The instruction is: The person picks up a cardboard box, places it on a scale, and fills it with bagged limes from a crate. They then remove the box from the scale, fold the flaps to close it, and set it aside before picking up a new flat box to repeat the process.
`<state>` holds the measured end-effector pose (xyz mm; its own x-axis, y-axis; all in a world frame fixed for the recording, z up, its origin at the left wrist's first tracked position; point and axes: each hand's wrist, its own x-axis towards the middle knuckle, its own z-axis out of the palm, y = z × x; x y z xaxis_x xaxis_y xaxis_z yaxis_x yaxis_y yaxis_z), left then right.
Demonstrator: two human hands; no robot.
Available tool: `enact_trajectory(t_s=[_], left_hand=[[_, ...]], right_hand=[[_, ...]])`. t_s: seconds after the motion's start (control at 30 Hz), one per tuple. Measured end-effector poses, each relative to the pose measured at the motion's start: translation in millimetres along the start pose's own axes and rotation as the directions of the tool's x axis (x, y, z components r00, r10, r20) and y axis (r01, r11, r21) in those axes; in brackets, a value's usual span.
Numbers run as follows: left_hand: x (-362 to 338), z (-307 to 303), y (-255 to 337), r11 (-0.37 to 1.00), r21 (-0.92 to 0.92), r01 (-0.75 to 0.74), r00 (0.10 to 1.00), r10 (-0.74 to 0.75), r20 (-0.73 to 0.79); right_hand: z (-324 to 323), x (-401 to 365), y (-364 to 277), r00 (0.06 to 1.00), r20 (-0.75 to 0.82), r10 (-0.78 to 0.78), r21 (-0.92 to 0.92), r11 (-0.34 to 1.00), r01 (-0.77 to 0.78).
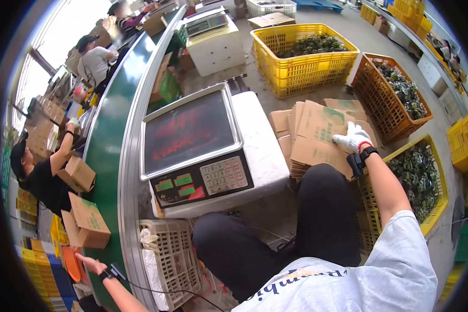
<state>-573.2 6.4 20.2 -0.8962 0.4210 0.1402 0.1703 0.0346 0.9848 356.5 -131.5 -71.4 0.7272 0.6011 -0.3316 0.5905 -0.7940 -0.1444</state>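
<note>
My left hand (92, 264), bare with a black band at the wrist, is at the lower left over the green conveyor belt (109, 151). Its fingers are spread beside an orange tray (74, 264), and nothing shows in them. My right hand (354, 138) wears a white glove with a red cuff. It lies with thumb and fingers apart on a stack of flattened cardboard boxes (317, 140) with green print, right of the scale. The digital scale (190, 132) has a bare platform and sits on a white foam block (262, 140).
Yellow crates (304, 67) (442, 208) and an orange-brown crate (390, 132) hold dark green bundles. Two open cartons (88, 221) (78, 174) stand along the belt. A person in black (44, 177) works across it. A pale crate (177, 260) stands by my legs.
</note>
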Motion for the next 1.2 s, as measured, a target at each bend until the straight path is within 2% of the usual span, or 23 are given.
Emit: enact_trajectory(t_s=[0.03,0.1,0.17,0.2,0.27,0.3,0.33,0.4,0.43,0.5,0.53,0.6,0.67,0.7,0.73,0.8,0.83,0.9,0.93,1.0,1.03,1.13,1.2], left_hand=[[-16.0,-0.2,8.6,1.0,-0.012,0.002,1.0,-0.002,0.019],[-45.9,-4.9,20.8,0.967,0.015,-0.254,0.967,0.253,0.038],[-132.4,12.4,56.7,0.954,-0.238,-0.181,0.908,0.255,0.332],[-170.4,20.5,70.7,0.948,-0.288,-0.132,0.794,0.275,0.542],[-273.2,48.5,121.9,0.958,-0.262,-0.114,0.584,0.278,0.763],[-313.8,60.5,137.7,0.95,-0.293,-0.106,0.44,0.309,0.843],[-349.8,72.6,152.7,0.946,-0.321,-0.055,0.242,0.324,0.915],[-409.8,95.0,175.4,0.972,-0.228,0.063,-0.146,0.235,0.961],[-435.4,109.2,179.4,0.975,-0.145,0.169,-0.33,0.195,0.924],[-479.6,141.9,179.0,0.993,-0.008,0.12,-0.575,0.076,0.815],[-501.8,158.7,173.4,0.996,-0.014,0.091,-0.629,0.068,0.775],[-541.7,192.9,160.1,0.998,-0.022,0.056,-0.671,0.054,0.74],[-579.3,224.6,147.1,0.997,0.024,0.078,-0.593,0.027,0.805],[-598.4,243.4,133.1,0.995,0.002,0.105,-0.521,0.053,0.852],[-618.0,261.0,122.3,0.994,-0.006,0.113,-0.516,0.064,0.854],[-651.2,287.3,106.4,0.953,-0.298,-0.049,-0.2,0.283,0.938],[-663.3,292.4,106.0,0.953,-0.301,-0.045,-0.19,0.287,0.939],[-679.7,304.0,103.0,0.965,-0.261,-0.022,0.024,0.261,0.965],[-680.4,314.4,91.6,0.965,-0.262,-0.021,0.03,0.262,0.965],[-678.1,330.3,73.7,0.983,-0.126,0.133,-0.075,0.137,0.988],[-674.2,334.1,66.0,0.952,-0.085,0.295,-0.097,0.118,0.988],[-659.3,343.6,52.8,0.969,-0.057,0.241,-0.093,0.081,0.992],[-659.5,343.2,56.7,0.968,-0.091,0.234,-0.14,0.126,0.982]], right_hand=[[-6.6,-3.2,-2.5,0.999,0.035,0.026,0.021,0.999,-0.027],[-6.4,1.9,-0.8,0.999,0.023,0.022,0.035,0.999,-0.023],[-8.4,2.7,4.0,1.0,-0.011,0.026,0.046,0.999,-0.025],[-6.8,8.4,7.3,1.0,0.016,0.015,0.112,0.994,-0.017],[-0.7,21.5,16.3,1.0,0.03,0.002,0.183,0.983,-0.008],[6.0,25.7,21.8,0.999,-0.043,0.013,0.236,0.972,-0.003],[7.3,27.0,25.5,0.993,-0.118,0.026,0.288,0.958,0.009],[-1.3,20.3,24.8,0.986,-0.155,0.054,0.318,0.948,-0.002],[-5.6,19.5,25.1,0.981,-0.177,0.073,0.415,0.91,0.007],[-17.2,20.8,27.9,0.974,-0.208,0.094,0.508,0.861,0.026],[-26.2,23.6,32.5,0.979,-0.199,0.03,0.652,0.751,0.109],[-46.9,30.5,38.8,0.969,-0.223,-0.105,0.861,0.444,0.246],[-97.5,-11.5,17.8,0.896,-0.308,-0.321,0.872,0.282,0.401],[-123.2,-32.1,6.2,0.874,-0.335,-0.353,0.75,0.462,0.474],[-137.9,-45.0,-4.9,0.868,-0.341,-0.36,0.742,0.463,0.484],[-151.4,-64.5,-28.2,0.77,-0.266,-0.58,0.454,0.629,0.631],[-147.3,-75.6,-41.3,0.734,-0.295,-0.612,0.37,0.635,0.678],[-129.9,-81.3,-59.8,0.631,-0.318,-0.708,0.273,0.569,0.776],[-120.2,-80.7,-68.2,0.618,-0.322,-0.717,0.202,0.586,0.785],[-116.5,-92.2,-70.4,0.626,-0.294,-0.722,0.212,0.589,0.78],[-124.5,-95.9,-67.6,0.712,-0.082,-0.697,0.292,0.666,0.686],[-123.4,-92.9,-45.2,0.737,0.036,-0.675,0.332,0.703,0.629],[-113.9,-85.7,-37.1,0.76,0.032,-0.65,0.355,0.718,0.599]])
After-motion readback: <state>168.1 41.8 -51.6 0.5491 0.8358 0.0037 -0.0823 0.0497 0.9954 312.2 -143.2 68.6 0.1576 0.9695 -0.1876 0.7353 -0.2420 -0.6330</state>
